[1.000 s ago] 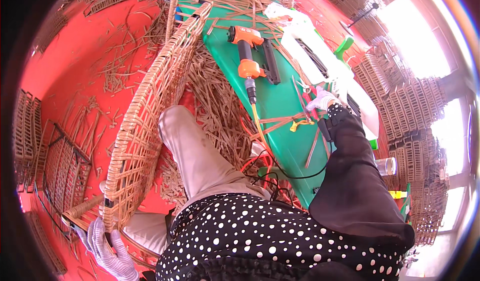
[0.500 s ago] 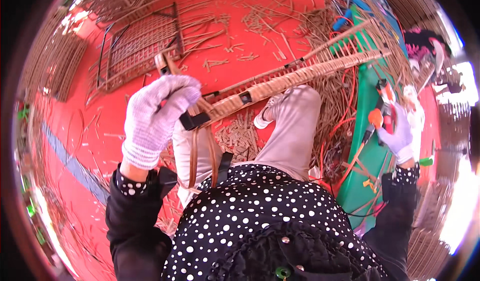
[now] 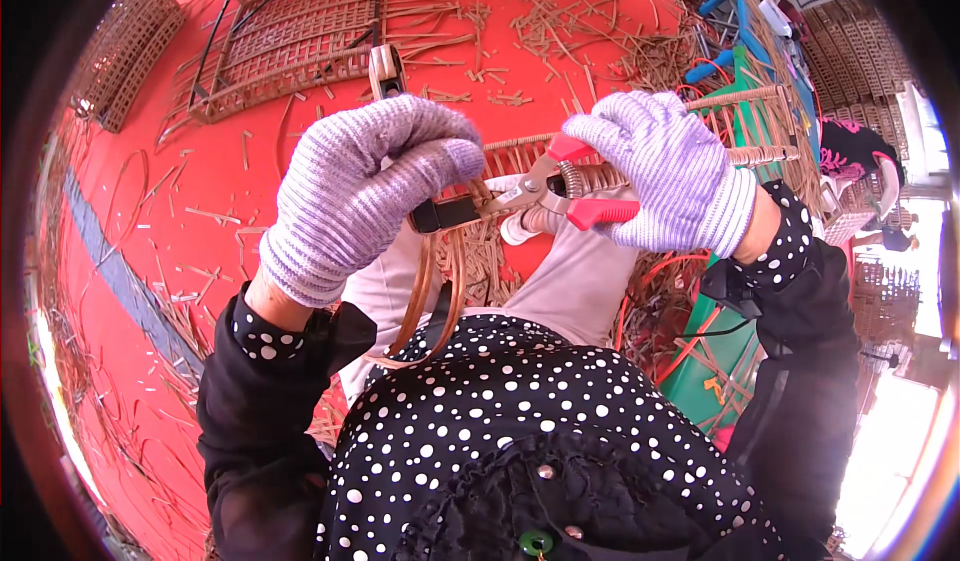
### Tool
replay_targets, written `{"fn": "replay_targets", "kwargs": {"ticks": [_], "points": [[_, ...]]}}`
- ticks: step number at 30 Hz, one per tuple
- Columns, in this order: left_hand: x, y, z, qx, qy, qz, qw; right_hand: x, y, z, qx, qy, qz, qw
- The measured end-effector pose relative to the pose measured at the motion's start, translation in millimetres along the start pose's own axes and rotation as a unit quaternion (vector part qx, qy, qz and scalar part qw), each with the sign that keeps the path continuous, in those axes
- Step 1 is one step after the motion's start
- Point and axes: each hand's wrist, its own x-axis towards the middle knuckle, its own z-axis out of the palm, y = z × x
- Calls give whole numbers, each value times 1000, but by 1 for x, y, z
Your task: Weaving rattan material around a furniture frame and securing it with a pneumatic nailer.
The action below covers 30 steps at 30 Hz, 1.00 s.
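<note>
A long, narrow frame [image 3: 770, 151] wrapped in brown wicker strip lies across my lap, with a black end piece [image 3: 445, 213]. My left hand [image 3: 370, 191], in a pale lilac knit glove, is closed around a short side bar of the frame near that end; its fingertips hide what they pinch. Flat brown strips [image 3: 430, 306] hang in loops below. In a matching glove, my right hand [image 3: 670, 166] grips red-handled hand cutters [image 3: 605, 211]. Their handles are spread, and their metal jaws touch or nearly touch the strip wound beside the black piece.
Cut strip pieces [image 3: 560, 41] litter the red floor. An unfinished woven panel [image 3: 300, 36] on a black frame lies at far left. To the right are a green surface [image 3: 680, 346], blue tubing [image 3: 710, 66] and heaped strips. A person in dark clothes [image 3: 860, 156] is at far right.
My right hand has come in from the green surface at right to the frame's black end, bringing the red-handled cutters. My left hand has stayed on the frame and risen closer to view.
</note>
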Motion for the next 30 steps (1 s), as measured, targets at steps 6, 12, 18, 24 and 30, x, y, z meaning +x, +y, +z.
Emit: {"fn": "replay_targets", "kwargs": {"ticks": [6,12,18,24,30], "points": [[-1,0,1,-68,7,-21,997,10,1,-9,10,-17,-25,999],[-3,-1,-3,-94,115,9,989,-10,-4,-8,103,20,31,994],[-40,-41,-40,564,265,183,761,-163,21,14,35,108,406,907],[-84,-26,-9,28,-154,-149,976,-378,-20,67,19,-138,770,623],[-79,-37,-6,-481,-11,-51,875,-331,-39,85,-80,121,607,781]]}}
